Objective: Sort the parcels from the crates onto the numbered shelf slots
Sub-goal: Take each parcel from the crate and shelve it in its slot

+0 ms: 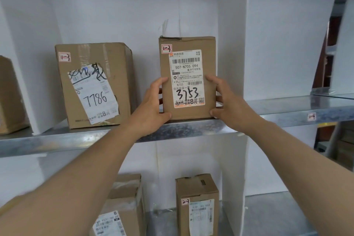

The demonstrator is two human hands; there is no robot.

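A white back panel fills the far side, with a faint vertical seam running down its middle. A scrap of clear tape sticks to it, left of the seam (its top edge curling loose). At the far right stands a dark reddish-brown surface, blurred, with a pale slanted upright in front of it.

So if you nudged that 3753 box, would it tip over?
Possibly: the 3753 box stands on end, taller than wide, near the shelf edge. It looks stiff, its corners crisp. The left hand and right hand steady its sides.
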